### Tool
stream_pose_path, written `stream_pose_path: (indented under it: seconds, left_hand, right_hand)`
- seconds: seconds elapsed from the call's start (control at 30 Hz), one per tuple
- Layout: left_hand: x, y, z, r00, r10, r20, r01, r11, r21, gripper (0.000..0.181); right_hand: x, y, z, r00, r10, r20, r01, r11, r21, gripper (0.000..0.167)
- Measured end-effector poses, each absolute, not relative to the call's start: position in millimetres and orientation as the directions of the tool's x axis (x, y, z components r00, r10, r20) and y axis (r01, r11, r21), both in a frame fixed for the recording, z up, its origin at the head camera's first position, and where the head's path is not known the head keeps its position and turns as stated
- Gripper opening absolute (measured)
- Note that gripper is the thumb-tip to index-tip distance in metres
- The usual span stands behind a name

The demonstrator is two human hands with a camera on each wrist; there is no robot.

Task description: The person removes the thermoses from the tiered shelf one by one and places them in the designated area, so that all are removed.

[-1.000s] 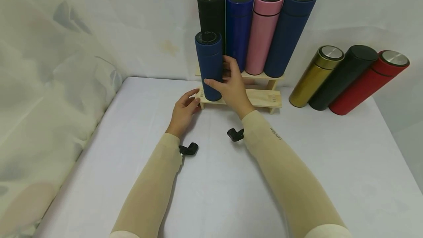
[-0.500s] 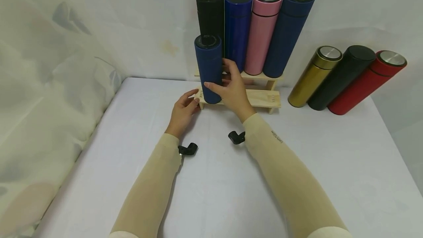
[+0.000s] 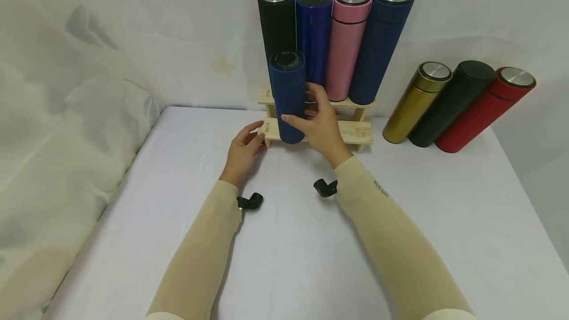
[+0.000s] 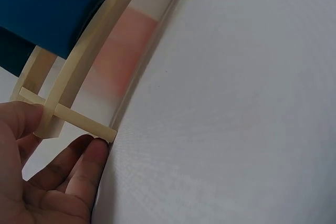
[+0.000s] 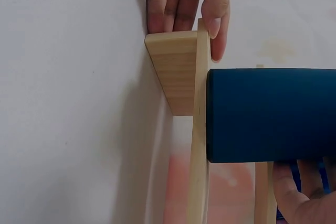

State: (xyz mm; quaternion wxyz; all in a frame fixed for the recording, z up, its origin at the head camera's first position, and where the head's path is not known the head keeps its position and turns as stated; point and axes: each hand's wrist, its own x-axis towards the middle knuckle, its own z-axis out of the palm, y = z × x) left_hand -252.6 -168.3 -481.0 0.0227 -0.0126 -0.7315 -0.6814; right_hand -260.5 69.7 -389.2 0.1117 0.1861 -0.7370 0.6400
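Observation:
A dark blue thermos bottle (image 3: 289,98) stands almost upright at the lower step of a two-step wooden rack (image 3: 355,131), left of its middle. My right hand (image 3: 323,125) grips it from the right side, thumb in front and fingers behind. In the right wrist view, the base of the blue thermos (image 5: 262,116) meets the shelf board, with no gap that I can see. My left hand (image 3: 242,152) holds the left end of the rack. Seen from the left wrist, its thumb lies on the board's end and the other fingers bend against the rack leg (image 4: 86,121).
On the upper step stand a black thermos (image 3: 276,26), a glossy blue one (image 3: 313,38), a pink one (image 3: 348,48) and a navy one (image 3: 381,46). Gold (image 3: 415,102), dark green-black (image 3: 451,102) and red (image 3: 484,110) thermoses stand on the white table at the right.
My right hand has brought the blue thermos slightly down and to the right along the lower step. My left hand keeps its place at the rack's end. The head view has shifted a little.

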Motion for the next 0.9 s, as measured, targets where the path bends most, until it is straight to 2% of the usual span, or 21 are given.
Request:
stream_pose_path:
  seconds: [0.43,0.67,0.9]
  left_hand:
    - [-252,-168,-480,-0.999,-0.014,0.034,0.033,0.052,0.998,0.042]
    - [-256,-167,-482,-1.0,-0.025,0.001,0.0,0.047,0.999,0.044]
    - [-254,-168,-481,-0.999,-0.014,0.036,0.036,0.032,0.999,0.043]
  right_hand:
    - [-239,97,-390,-0.922,-0.08,0.379,-0.387,0.144,-0.911,0.08]
    - [-225,118,-391,-0.905,-0.056,0.421,-0.425,0.142,-0.894,0.077]
    - [-211,142,-392,-0.918,-0.01,0.397,-0.393,0.172,-0.903,0.078]
